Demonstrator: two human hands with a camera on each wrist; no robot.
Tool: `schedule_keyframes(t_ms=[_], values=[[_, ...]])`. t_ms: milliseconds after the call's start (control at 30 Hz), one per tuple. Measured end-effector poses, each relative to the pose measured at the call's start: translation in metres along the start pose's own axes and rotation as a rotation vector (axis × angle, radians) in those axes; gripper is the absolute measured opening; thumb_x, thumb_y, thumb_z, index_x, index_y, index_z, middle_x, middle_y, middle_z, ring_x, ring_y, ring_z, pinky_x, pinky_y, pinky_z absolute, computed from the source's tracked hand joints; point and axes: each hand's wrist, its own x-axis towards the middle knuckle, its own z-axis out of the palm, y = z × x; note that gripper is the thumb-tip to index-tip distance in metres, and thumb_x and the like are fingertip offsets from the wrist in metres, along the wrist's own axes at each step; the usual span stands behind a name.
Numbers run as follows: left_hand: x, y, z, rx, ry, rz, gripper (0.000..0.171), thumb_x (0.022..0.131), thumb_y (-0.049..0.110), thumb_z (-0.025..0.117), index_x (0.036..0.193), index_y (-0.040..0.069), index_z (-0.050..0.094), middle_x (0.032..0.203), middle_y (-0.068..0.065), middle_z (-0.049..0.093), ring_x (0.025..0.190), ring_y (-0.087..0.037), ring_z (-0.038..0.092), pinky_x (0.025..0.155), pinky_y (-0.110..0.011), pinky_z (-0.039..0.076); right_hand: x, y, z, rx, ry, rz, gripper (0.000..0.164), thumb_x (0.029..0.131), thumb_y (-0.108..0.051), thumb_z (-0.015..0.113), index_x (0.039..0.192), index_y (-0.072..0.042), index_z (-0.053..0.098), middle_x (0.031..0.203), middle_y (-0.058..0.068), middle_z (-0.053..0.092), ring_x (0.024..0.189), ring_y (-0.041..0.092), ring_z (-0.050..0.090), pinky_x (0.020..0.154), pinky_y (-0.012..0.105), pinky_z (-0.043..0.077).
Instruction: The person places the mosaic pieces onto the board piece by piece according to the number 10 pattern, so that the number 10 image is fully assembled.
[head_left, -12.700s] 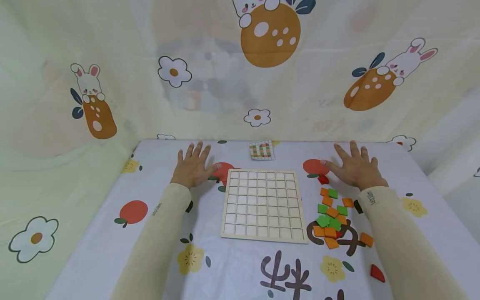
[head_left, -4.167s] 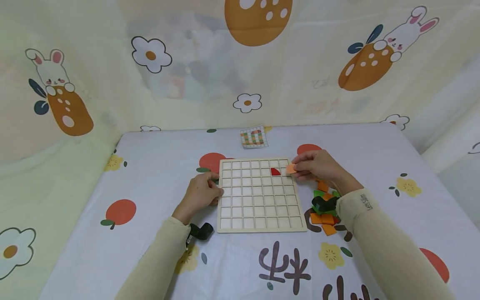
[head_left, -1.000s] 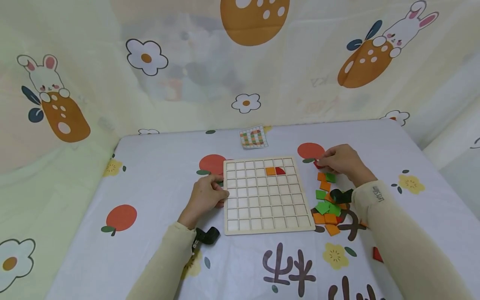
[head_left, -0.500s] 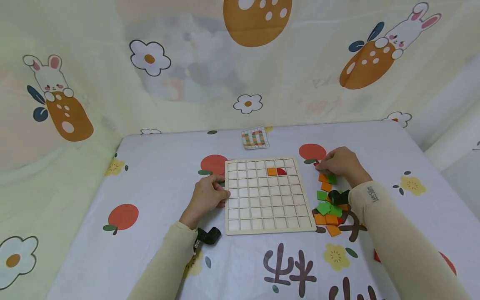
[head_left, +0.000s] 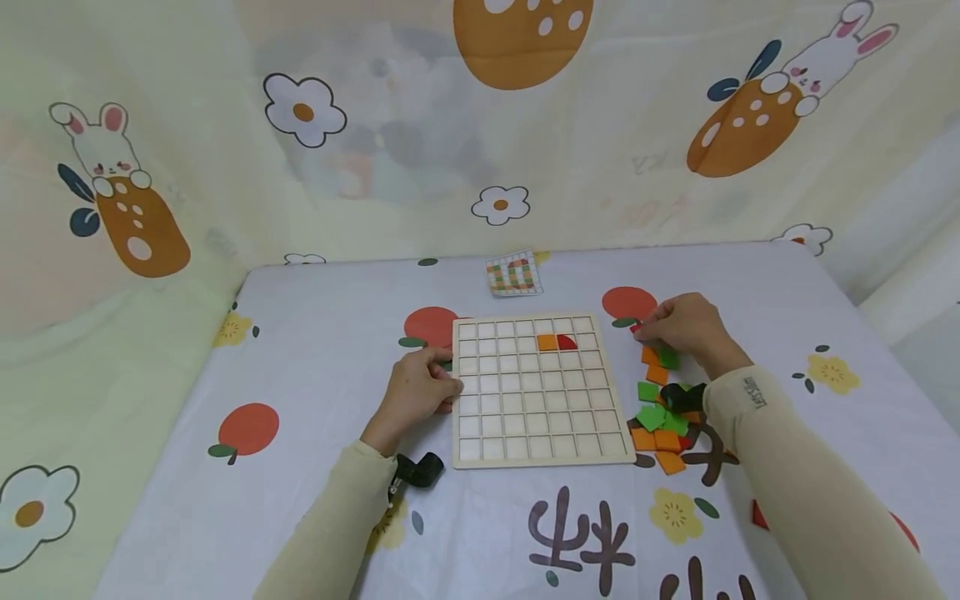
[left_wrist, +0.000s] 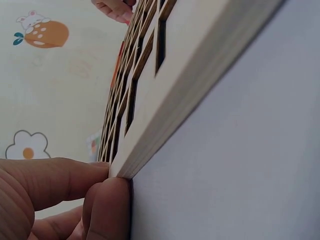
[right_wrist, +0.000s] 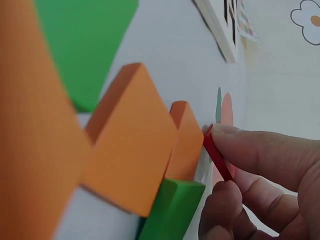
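A pale wooden grid board lies flat on the table. One orange square tile sits in its second row from the top, with a red quarter-round tile directly to the right. At the board's left edge, my left hand pinches the frame between thumb and fingers. Off the board's upper right side, my right hand pinches a small red tile between thumb and fingertips, just above the heap; its full outline is hidden by the fingers.
Loose green and orange tiles lie heaped right of the board, partly under the right wrist camera. Another red tile shows beside the right sleeve. A printed pattern card lies behind the board, near the curtain.
Since the oldest frame, a red and then an orange tile were set in the board. The right hand went back to the heap's far end and took hold of a red tile.
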Motion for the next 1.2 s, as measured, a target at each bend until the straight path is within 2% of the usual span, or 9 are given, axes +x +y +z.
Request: schedule_keyframes(t_ms=[233, 467, 600, 700, 867, 1033, 1200], values=[[0.002, 0.000, -0.003, 0.001, -0.010, 0.001, 0.047, 0.088, 0.002, 0.079, 0.133, 0.000, 0.065, 0.083, -0.009, 0.064, 0.058, -0.015, 0.064, 0.054, -0.024, 0.057, -0.001, -0.003, -0.002, 0.028, -0.019, -0.047, 0.028, 0.098, -0.021, 0.072, 0.109, 0.004, 0.069, 0.094, 0.014, 0.072, 0.089, 0.029, 0.060, 0.073, 0.033, 0.052], [0.002, 0.000, -0.003, 0.005, -0.001, 0.005, 0.047, 0.088, 0.002, 0.079, 0.133, 0.001, 0.065, 0.083, -0.009, 0.063, 0.058, -0.015, 0.063, 0.054, -0.023, 0.057, 0.001, -0.008, -0.009, 0.143, -0.095, -0.091, 0.030, 0.101, -0.014, 0.067, 0.122, 0.007, 0.066, 0.121, 0.026, 0.063, 0.083, 0.020, 0.068, 0.073, 0.026, 0.060], [0.002, 0.000, -0.003, 0.007, -0.003, -0.005, 0.047, 0.088, 0.003, 0.080, 0.133, 0.001, 0.065, 0.083, -0.009, 0.063, 0.057, -0.015, 0.062, 0.053, -0.023, 0.056, 0.002, -0.015, -0.010, 0.149, -0.141, -0.130, 0.034, 0.101, -0.014, 0.066, 0.129, 0.005, 0.066, 0.135, 0.026, 0.057, 0.092, 0.023, 0.064, 0.077, 0.026, 0.059], [0.002, -0.001, -0.002, 0.005, -0.009, -0.008, 0.046, 0.089, 0.004, 0.080, 0.132, 0.002, 0.065, 0.084, -0.009, 0.063, 0.057, -0.015, 0.062, 0.053, -0.022, 0.055, 0.002, -0.022, -0.007, 0.196, -0.193, -0.156, 0.035, 0.102, -0.014, 0.066, 0.131, 0.005, 0.066, 0.139, 0.024, 0.055, 0.097, 0.023, 0.063, 0.080, 0.025, 0.058], [0.002, -0.001, -0.002, 0.003, -0.008, -0.016, 0.047, 0.089, 0.004, 0.080, 0.134, 0.003, 0.065, 0.084, -0.009, 0.063, 0.058, -0.015, 0.062, 0.054, -0.022, 0.055, 0.006, -0.040, 0.003, 0.296, -0.282, -0.201, 0.033, 0.100, -0.011, 0.069, 0.128, 0.006, 0.067, 0.126, 0.016, 0.066, 0.091, 0.017, 0.068, 0.082, 0.027, 0.061], [0.003, 0.000, -0.002, 0.002, -0.008, -0.004, 0.047, 0.089, 0.004, 0.079, 0.134, 0.002, 0.065, 0.083, -0.008, 0.063, 0.057, -0.015, 0.063, 0.053, -0.022, 0.055, 0.007, -0.060, 0.013, 0.292, -0.335, -0.255, 0.029, 0.098, -0.011, 0.071, 0.122, 0.005, 0.070, 0.104, 0.008, 0.075, 0.088, 0.020, 0.070, 0.082, 0.030, 0.062], [0.002, -0.001, -0.001, 0.006, -0.009, 0.001, 0.046, 0.089, 0.004, 0.079, 0.132, 0.001, 0.065, 0.083, -0.008, 0.063, 0.055, -0.014, 0.063, 0.053, -0.023, 0.055, 0.008, -0.076, 0.027, 0.312, -0.421, -0.295, 0.028, 0.099, -0.008, 0.069, 0.122, 0.008, 0.069, 0.099, 0.009, 0.076, 0.086, 0.021, 0.070, 0.082, 0.031, 0.062]])
